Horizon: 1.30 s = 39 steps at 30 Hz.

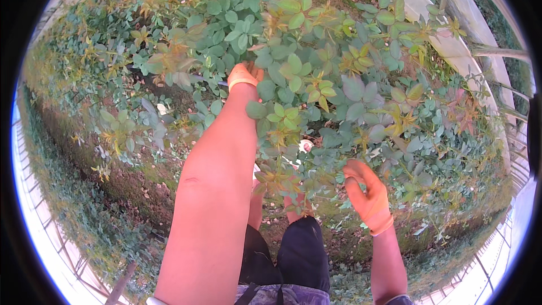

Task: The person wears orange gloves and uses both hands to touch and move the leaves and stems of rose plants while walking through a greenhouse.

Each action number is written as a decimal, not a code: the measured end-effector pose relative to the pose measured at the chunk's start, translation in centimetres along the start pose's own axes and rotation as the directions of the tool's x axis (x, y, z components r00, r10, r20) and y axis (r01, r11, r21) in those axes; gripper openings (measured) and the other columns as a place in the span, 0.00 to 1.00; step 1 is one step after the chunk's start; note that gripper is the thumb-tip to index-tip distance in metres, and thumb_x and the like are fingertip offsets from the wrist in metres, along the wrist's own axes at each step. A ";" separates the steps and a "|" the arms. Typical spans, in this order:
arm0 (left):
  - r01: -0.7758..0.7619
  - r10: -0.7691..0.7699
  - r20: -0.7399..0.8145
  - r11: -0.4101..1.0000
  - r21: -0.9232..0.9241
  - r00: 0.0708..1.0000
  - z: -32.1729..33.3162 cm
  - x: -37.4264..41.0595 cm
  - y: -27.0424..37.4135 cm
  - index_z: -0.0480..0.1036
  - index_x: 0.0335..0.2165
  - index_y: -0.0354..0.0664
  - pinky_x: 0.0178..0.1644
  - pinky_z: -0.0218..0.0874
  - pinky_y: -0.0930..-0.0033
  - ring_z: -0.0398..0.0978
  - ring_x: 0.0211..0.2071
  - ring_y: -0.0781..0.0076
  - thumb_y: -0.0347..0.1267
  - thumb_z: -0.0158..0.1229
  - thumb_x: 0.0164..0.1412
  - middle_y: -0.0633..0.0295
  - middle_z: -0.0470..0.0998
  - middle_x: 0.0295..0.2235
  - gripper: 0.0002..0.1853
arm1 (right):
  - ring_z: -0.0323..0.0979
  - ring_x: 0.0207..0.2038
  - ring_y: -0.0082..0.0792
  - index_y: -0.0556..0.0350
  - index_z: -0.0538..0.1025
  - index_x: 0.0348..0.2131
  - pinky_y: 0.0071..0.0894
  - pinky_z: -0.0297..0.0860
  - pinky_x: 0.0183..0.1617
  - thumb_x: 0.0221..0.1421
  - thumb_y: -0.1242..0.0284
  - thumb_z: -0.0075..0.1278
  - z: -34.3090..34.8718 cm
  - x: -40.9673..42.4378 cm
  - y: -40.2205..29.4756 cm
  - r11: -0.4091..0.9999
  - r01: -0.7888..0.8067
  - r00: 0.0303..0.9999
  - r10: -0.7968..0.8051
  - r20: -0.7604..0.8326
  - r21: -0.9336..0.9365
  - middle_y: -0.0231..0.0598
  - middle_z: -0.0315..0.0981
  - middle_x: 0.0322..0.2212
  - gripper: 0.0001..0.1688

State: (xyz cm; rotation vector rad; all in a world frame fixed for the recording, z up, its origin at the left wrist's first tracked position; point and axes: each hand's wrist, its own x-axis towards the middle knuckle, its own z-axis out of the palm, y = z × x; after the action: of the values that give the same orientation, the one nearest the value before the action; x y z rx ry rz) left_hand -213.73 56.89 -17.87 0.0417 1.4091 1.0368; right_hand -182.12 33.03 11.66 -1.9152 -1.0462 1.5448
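My left hand, in an orange glove, reaches forward into the leafy rose bushes. Leaves hide its fingertips, so whether it grips a stem is unclear. Beside its wrist, a thin bluish-purple rod or pipe shows partly among the leaves. Lower and to the right, my right hand wears a matching orange glove. Its thumb and curved fingers are apart with nothing seen between them, and the fingertips are close to green leaves. Reddish young shoots rise between my two arms.
Bare soil with fallen petals runs along the row by my legs. More plants grow behind on the left. Pale plastic sheeting and a frame pole border the right side. A wooden post stands at lower left.
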 end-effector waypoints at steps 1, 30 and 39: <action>0.033 -0.046 0.073 0.986 0.164 0.996 2.2 -1.5 -0.1 0.65 0.59 0.41 0.50 0.66 0.62 0.73 0.55 0.67 0.37 0.46 0.70 0.59 0.70 0.60 0.23 | 0.77 0.49 0.32 0.64 0.73 0.53 0.30 0.69 0.55 0.59 0.76 0.52 -0.8 -0.9 0.3 1.000 -0.015 0.999 0.014 -0.048 -0.009 0.43 0.80 0.43 0.23; 0.083 -0.489 -0.370 -0.513 0.855 0.790 -59.2 -58.0 -5.0 0.82 0.42 0.42 0.44 0.72 0.46 0.80 0.46 0.53 0.26 0.66 0.50 0.55 0.82 0.46 0.17 | 0.74 0.37 0.30 0.47 0.78 0.42 0.34 0.70 0.42 0.66 0.61 0.45 -3.6 -24.2 22.9 0.849 -0.378 0.926 0.348 0.147 0.369 0.33 0.77 0.33 0.15; -0.066 0.067 0.051 0.253 0.965 0.996 -27.9 -54.9 -9.0 0.77 0.50 0.45 0.54 0.68 0.59 0.78 0.50 0.51 0.45 0.53 0.58 0.52 0.81 0.47 0.25 | 0.74 0.38 0.34 0.45 0.78 0.41 0.38 0.71 0.42 0.66 0.58 0.45 -16.4 -37.5 42.9 0.760 -0.262 0.954 0.297 0.041 0.595 0.37 0.77 0.33 0.16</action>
State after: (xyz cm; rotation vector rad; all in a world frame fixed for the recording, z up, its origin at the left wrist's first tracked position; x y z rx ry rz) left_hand -221.49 3.37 12.90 1.0538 1.8709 0.0243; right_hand -157.72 -20.82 6.49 -1.6819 -0.1826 1.7030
